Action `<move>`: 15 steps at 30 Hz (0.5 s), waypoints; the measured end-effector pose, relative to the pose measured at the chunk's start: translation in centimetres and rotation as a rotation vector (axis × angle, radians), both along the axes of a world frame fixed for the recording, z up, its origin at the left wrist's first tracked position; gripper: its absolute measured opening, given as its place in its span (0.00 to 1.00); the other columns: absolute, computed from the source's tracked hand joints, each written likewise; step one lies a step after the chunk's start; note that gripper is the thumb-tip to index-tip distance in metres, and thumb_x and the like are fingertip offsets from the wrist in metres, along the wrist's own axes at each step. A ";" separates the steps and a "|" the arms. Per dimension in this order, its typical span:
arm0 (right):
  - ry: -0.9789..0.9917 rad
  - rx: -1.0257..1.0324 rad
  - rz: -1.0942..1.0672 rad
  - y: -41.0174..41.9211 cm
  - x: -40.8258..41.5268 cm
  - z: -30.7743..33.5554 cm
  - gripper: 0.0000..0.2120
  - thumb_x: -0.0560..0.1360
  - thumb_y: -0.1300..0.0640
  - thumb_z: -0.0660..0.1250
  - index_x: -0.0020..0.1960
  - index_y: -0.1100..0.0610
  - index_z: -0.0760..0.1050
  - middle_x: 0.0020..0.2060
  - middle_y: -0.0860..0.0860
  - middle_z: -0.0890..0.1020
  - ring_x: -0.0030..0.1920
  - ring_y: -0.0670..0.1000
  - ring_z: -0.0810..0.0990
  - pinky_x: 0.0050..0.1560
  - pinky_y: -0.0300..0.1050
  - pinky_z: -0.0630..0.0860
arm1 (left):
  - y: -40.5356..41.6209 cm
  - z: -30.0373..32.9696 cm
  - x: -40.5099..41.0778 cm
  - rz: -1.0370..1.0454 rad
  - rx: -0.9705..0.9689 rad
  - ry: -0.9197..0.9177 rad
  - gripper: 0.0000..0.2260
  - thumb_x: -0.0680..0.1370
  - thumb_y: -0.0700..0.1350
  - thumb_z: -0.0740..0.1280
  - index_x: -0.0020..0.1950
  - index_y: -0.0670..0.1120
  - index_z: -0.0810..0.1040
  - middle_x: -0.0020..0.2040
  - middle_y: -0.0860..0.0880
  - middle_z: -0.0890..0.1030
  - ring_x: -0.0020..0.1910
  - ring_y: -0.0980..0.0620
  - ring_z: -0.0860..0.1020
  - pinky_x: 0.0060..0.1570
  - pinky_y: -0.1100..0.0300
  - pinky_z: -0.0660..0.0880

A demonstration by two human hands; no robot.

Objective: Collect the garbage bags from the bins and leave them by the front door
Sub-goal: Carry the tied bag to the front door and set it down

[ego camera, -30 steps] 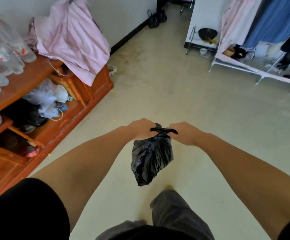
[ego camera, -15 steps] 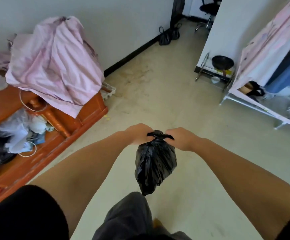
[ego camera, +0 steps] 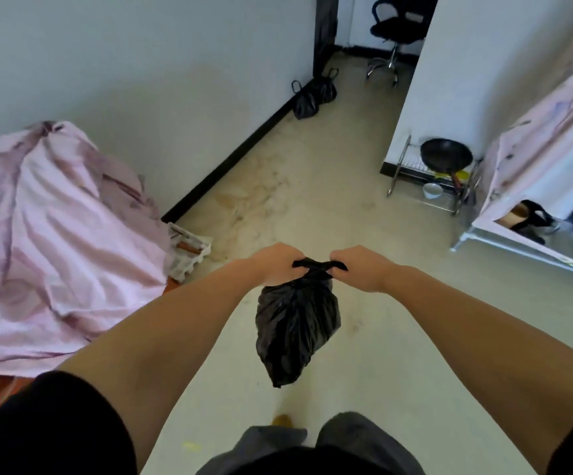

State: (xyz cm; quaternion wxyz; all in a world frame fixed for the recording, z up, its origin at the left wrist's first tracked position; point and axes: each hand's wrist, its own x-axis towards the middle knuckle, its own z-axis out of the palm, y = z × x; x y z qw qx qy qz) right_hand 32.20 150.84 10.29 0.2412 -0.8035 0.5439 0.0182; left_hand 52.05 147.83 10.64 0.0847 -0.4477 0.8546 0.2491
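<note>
A small black garbage bag hangs in front of me above the floor. My left hand grips the left end of its twisted top. My right hand grips the right end, so the neck is stretched between both fists. Two more black bags sit on the floor against the left wall, near a dark doorway at the far end of the passage.
A pink sheet covers furniture on the left, with a white tray at its foot. On the right stand a wire rack with a black wok and a white clothes rack. An office chair is beyond the opening.
I have moved forward along the passage and the view has tilted up. The wooden shelf has slid out of sight on the left. Both hands still hold the bag's top.
</note>
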 end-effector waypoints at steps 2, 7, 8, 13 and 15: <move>-0.004 0.010 -0.018 -5.1 -0.5 0.1 0.13 0.80 0.52 0.57 0.37 0.52 0.65 0.31 0.48 0.70 0.34 0.53 0.70 0.31 0.43 0.62 | -5.3 0.3 -0.6 -0.008 -0.003 0.004 0.15 0.80 0.47 0.59 0.33 0.52 0.65 0.31 0.51 0.70 0.33 0.49 0.69 0.35 0.55 0.65; 0.020 0.020 -0.005 -18.6 -2.6 -0.6 0.11 0.80 0.51 0.56 0.41 0.54 0.67 0.34 0.50 0.73 0.38 0.54 0.73 0.37 0.47 0.67 | -19.0 -0.6 -2.8 -0.007 -0.015 -0.002 0.16 0.80 0.47 0.59 0.32 0.53 0.64 0.31 0.51 0.70 0.33 0.49 0.70 0.35 0.55 0.66; 0.021 0.018 0.007 -21.6 -3.1 -0.7 0.10 0.80 0.51 0.56 0.42 0.54 0.68 0.35 0.51 0.73 0.39 0.55 0.73 0.38 0.48 0.68 | -21.9 -0.8 -3.3 0.005 -0.017 -0.004 0.15 0.80 0.47 0.59 0.32 0.52 0.65 0.32 0.51 0.70 0.32 0.50 0.70 0.34 0.56 0.65; 0.050 -0.003 0.093 -36.5 -6.3 0.0 0.11 0.80 0.51 0.56 0.41 0.54 0.66 0.36 0.52 0.74 0.39 0.55 0.73 0.39 0.48 0.67 | -36.3 -1.3 -6.3 0.057 -0.054 -0.032 0.13 0.80 0.50 0.58 0.36 0.49 0.68 0.32 0.52 0.70 0.33 0.51 0.70 0.31 0.60 0.62; 0.057 0.001 0.112 -41.8 -7.8 0.5 0.11 0.80 0.51 0.56 0.41 0.55 0.66 0.39 0.55 0.76 0.41 0.56 0.74 0.42 0.50 0.70 | -41.4 -1.1 -7.9 0.059 -0.037 -0.014 0.12 0.80 0.49 0.58 0.40 0.46 0.70 0.33 0.52 0.70 0.35 0.49 0.71 0.33 0.58 0.64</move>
